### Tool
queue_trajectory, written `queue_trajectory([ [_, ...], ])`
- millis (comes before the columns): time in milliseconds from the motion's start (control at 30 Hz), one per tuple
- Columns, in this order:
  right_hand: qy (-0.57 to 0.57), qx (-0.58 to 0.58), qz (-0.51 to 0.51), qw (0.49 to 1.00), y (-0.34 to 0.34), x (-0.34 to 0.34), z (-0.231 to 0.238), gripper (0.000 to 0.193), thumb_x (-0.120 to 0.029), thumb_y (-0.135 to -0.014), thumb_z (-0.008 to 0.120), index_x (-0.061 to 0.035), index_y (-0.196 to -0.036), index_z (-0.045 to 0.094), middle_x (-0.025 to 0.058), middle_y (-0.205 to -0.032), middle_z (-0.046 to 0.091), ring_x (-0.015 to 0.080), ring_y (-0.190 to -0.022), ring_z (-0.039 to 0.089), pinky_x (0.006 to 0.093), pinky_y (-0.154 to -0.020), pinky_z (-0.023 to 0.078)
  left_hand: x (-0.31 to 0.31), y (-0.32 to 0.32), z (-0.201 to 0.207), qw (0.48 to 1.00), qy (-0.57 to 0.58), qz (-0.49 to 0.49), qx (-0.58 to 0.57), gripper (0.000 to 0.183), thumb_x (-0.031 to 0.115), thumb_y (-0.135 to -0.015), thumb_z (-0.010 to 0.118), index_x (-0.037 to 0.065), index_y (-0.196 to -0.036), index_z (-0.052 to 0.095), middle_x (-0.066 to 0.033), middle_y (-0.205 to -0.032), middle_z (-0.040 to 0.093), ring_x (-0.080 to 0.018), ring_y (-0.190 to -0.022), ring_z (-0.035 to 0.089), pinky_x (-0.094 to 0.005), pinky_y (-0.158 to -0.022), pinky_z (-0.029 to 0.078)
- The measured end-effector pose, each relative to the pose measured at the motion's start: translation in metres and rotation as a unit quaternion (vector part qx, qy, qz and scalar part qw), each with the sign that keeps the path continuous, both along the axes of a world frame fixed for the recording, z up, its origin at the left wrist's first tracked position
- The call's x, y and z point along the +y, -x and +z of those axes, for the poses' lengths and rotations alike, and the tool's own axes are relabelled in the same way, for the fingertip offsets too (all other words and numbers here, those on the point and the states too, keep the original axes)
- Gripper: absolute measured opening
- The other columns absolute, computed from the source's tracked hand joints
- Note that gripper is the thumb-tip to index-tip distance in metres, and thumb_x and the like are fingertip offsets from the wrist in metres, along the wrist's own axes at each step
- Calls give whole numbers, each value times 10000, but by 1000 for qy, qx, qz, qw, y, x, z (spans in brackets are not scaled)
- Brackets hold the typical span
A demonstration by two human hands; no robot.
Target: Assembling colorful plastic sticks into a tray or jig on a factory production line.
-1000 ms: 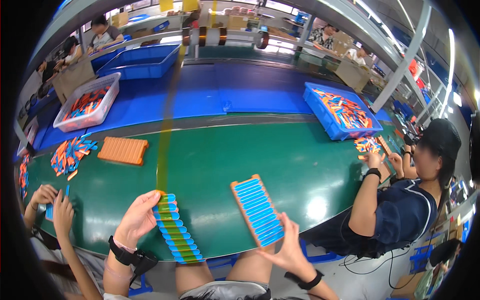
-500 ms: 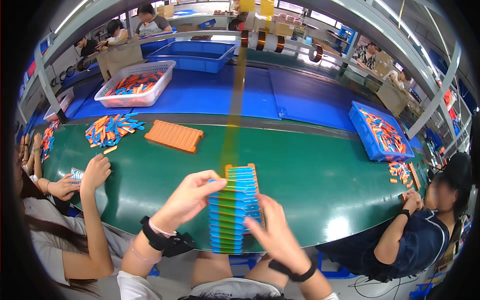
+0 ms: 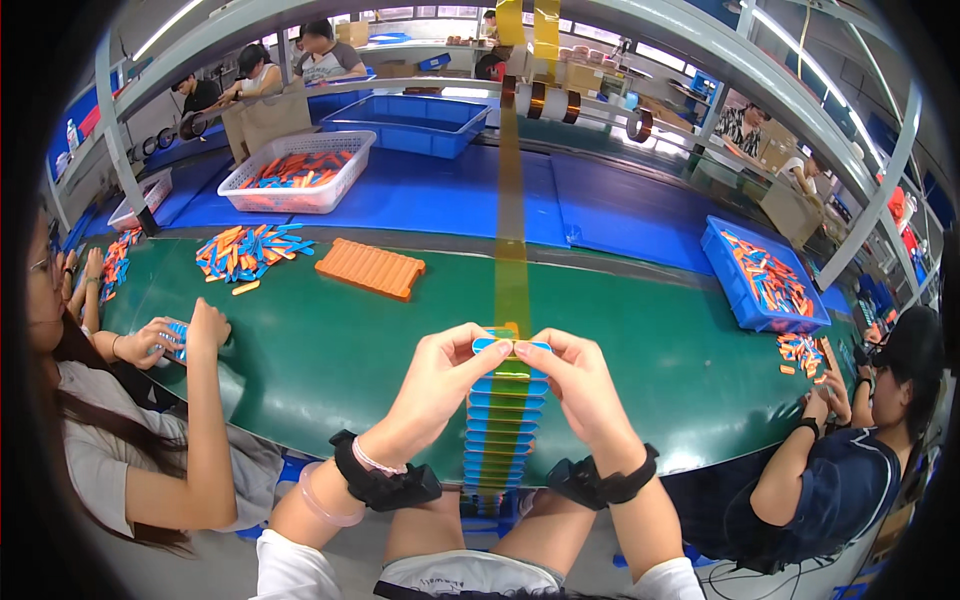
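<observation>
Head view, left fingers: your left fingers (image 3: 486, 360) are closed in a pinch, thumb in front, on the left end of the top piece in the strip.
Right fingers: your right fingers (image 3: 542, 359) pinch that piece from the other side, the two thumbs almost meeting over the tape.
Strip: the strip of blue pieces (image 3: 505, 425) hangs straight down between and below your fingers, past the near edge of the green bench (image 3: 320, 350).
Tape: the amber tape (image 3: 511, 285) runs down the strip's middle and on, uncut, beyond your fingers toward the tape rolls (image 3: 537, 100).
Orange edge: an orange edge (image 3: 513, 329) shows just past your fingertips; you cannot tell from here what lies under it.
Done, by the look of it: the pieces sit in an even row, joined by tape.
Left, by the look of it: the strip is not separated from the tape's run; loose pieces (image 3: 250, 252) lie in a pile well left of and beyond your fingers.
Tray: an orange grooved tray (image 3: 370, 268) rests beyond and left of your fingers, nearer than that pile.
Far right: a blue bin (image 3: 765, 280) of loose pieces stands well right of your fingers.
</observation>
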State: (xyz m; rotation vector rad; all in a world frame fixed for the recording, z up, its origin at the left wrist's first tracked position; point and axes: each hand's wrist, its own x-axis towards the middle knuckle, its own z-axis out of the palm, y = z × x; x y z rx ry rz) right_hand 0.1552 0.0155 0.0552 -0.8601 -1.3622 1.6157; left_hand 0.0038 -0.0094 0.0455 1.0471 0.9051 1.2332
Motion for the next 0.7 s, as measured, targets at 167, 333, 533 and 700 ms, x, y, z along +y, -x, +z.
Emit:
queue_trajectory([
  [167,-6,-14,-7,1000,-32,-61,-47,105,-113,-801,583,-14,-808,548,-17,-767,550,24,-719,475,175,-622,392,-57,-23,-45,999,-24,-14,23,73,74,-796,573,6,-799,549,-5,-825,554,-51,-751,484,-204,-675,403],
  [333,89,-48,44,994,-58,-119,-104,74,-52,-790,581,17,-811,563,13,-802,559,58,-735,499,202,-661,404,-126,-38,-109,998,-5,-11,68,73,10,-789,565,-48,-831,550,-67,-827,548,-98,-765,521,-221,-644,419],
  [533,99,-12,21,995,-62,-123,-100,69,-25,-796,566,33,-819,537,53,-856,551,93,-841,503,236,-759,405,-102,-14,-79,969,-56,-76,230,193,100,-762,593,-13,-915,561,-121,-902,536,-187,-731,525,-278,-642,430],
  [700,104,-76,-15,992,-57,-129,-89,82,-1,-775,573,11,-828,511,28,-824,553,69,-718,526,192,-619,409,-69,-19,-97,775,-179,190,576,396,126,-718,627,-45,-1048,491,-161,-1126,454,-295,-908,444,-340,-765,402],
])
